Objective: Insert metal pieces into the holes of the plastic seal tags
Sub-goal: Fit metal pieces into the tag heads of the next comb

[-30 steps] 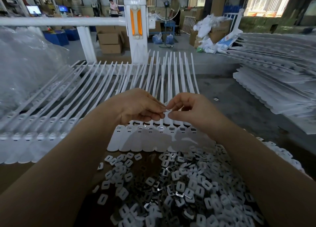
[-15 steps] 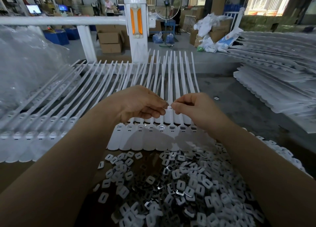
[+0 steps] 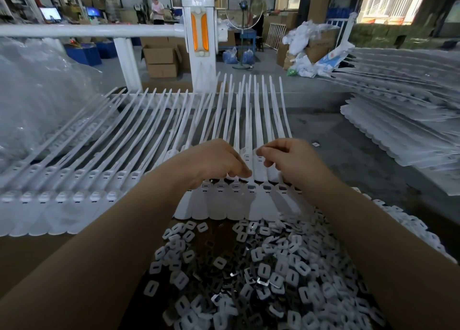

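A row of white plastic seal tags point(image 3: 219, 200) lies side by side in front of me, with long straps running away. More tags point(image 3: 260, 166) lie on top of that row between my hands. My left hand point(image 3: 211, 163) curls over the tag heads, fingertips down on one tag; its thumb is hidden. My right hand point(image 3: 291, 158) is just right of it, thumb and forefinger pinched at a tag's slot; the small piece there is hidden. A heap of white and shiny metal pieces point(image 3: 261, 272) lies below my forearms.
More joined seal tags point(image 3: 62, 195) spread to the left on a brown cardboard surface point(image 3: 29, 260). A big stack of tag sheets point(image 3: 398, 130) fills the right. A clear plastic bag point(image 3: 37, 100) bulges at left. A white railing post point(image 3: 199, 43) stands behind, with people far off.
My hands, pinched together over one small piece before, have drawn a little apart. The left fingertips dropped onto the tag heads and the right fingers shifted to a tag's slot.
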`<action>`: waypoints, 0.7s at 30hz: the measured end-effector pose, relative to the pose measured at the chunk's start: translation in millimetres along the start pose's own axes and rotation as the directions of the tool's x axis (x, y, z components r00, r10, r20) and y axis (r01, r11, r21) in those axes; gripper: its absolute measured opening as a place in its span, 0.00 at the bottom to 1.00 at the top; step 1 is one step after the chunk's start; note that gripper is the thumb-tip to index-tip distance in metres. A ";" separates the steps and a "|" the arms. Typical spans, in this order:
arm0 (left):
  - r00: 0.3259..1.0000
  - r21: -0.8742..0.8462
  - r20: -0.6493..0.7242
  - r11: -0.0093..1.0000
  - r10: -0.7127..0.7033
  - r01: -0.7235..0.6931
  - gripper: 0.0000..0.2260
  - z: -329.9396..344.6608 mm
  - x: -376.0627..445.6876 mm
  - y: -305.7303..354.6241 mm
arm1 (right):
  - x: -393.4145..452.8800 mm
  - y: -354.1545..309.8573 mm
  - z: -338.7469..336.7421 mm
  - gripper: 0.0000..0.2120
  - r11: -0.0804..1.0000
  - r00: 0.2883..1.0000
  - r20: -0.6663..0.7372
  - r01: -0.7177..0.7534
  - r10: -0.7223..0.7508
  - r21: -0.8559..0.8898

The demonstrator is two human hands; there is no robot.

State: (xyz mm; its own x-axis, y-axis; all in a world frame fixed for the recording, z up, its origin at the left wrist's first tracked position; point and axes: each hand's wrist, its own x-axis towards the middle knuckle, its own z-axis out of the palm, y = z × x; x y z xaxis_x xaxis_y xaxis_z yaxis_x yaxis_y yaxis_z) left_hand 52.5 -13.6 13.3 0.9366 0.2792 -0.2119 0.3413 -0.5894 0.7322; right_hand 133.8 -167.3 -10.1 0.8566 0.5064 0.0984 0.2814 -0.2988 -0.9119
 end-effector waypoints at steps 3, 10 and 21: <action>1.000 0.016 0.009 0.999 -0.030 0.029 0.07 6.5 1.1 1.6 | 1.7 1.2 0.0 0.09 0.999 1.000 0.007 -0.027 0.027 0.017; 1.000 0.068 0.006 0.997 -0.027 0.026 0.05 12.3 0.6 3.0 | 4.8 3.9 3.0 0.08 0.999 1.000 0.021 -0.020 0.021 -0.041; 0.997 0.068 -0.012 0.994 -0.081 0.082 0.06 16.3 3.3 2.6 | 4.5 7.4 3.9 0.08 0.999 1.000 0.010 -0.011 0.011 -0.043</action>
State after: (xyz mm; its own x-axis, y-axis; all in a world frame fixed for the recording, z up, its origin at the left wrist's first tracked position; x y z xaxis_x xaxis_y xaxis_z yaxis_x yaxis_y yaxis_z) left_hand 57.7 -26.6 4.0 0.9048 0.3350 -0.2630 0.4214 -0.6145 0.6669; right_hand 138.1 -164.1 -18.0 0.8553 0.5111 0.0843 0.2905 -0.3385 -0.8950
